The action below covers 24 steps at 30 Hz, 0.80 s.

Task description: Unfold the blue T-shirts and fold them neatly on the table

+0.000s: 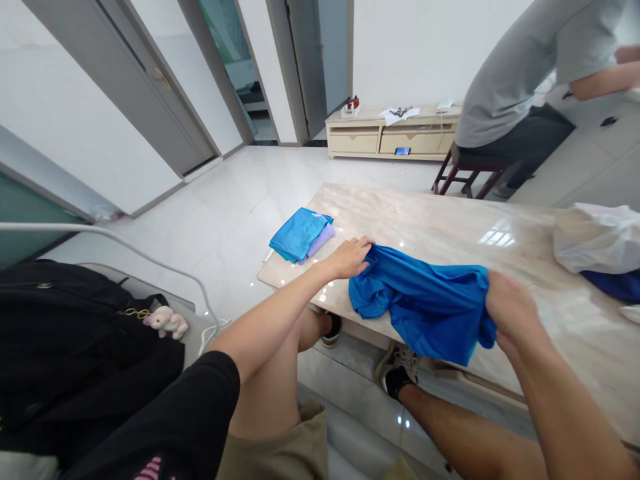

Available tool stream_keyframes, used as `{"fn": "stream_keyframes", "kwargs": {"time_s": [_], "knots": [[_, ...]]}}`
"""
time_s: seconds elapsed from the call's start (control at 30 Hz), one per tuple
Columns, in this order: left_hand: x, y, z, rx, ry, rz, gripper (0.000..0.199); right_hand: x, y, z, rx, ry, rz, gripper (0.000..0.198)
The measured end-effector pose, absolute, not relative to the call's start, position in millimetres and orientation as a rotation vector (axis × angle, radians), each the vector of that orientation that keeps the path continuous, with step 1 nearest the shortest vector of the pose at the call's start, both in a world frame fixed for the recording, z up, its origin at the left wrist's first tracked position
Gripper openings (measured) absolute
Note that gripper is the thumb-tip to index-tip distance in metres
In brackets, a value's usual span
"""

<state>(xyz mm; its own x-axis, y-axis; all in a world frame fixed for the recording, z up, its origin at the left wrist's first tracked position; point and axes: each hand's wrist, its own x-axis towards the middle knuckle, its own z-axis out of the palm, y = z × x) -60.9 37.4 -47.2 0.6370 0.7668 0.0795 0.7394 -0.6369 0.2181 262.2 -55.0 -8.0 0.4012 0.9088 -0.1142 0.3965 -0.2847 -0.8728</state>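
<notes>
A blue piece of cloth (430,293), perhaps a garment, is stretched between my two hands over the front edge of the marble-topped table (400,213). My left hand (353,257) pinches its upper left corner. At the other end, my right hand (515,307) is closed round the right edge, slightly blurred; its fingertips are hidden. The cloth hangs in loose folds, and its lower part droops past the table edge. To the left of my left hand lies a stack of folded cloths (300,233), blue on top with a lilac one beneath.
A white plastic bag (600,237) sits at the table's right, with dark blue cloth (615,285) under it. A black backpack (85,340) rests at my left. Beyond the table, a person in grey (520,73) sits on a stool (470,173) near a low cabinet (355,142).
</notes>
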Motion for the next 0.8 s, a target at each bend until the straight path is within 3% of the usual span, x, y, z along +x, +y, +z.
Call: {"fn": "stream_keyframes", "kwargs": {"time_s": [0.1,0.2,0.33,0.47,0.63,0.8], "knots": [[-60,34,-58,2.694,1.184,0.088,0.038,248,-55,-11,-1.881,-1.399,0.979,0.043],[-60,36,-58,2.696,1.104,0.108,0.038,235,-63,-19,-2.035,-1.828,0.897,0.053],[-53,39,-44,2.722,1.044,0.44,0.045,222,-77,-32,-2.245,-2.18,0.63,0.07],[-28,20,-17,2.647,0.873,0.876,0.06,212,-78,-36,-2.096,-2.218,0.589,0.085],[3,-14,13,2.691,0.686,1.013,0.061,213,-62,-22,-1.867,-1.983,0.755,0.048],[2,-4,8,2.542,1.021,1.055,0.076,232,-60,6,-1.693,-1.671,0.761,0.051]]}}
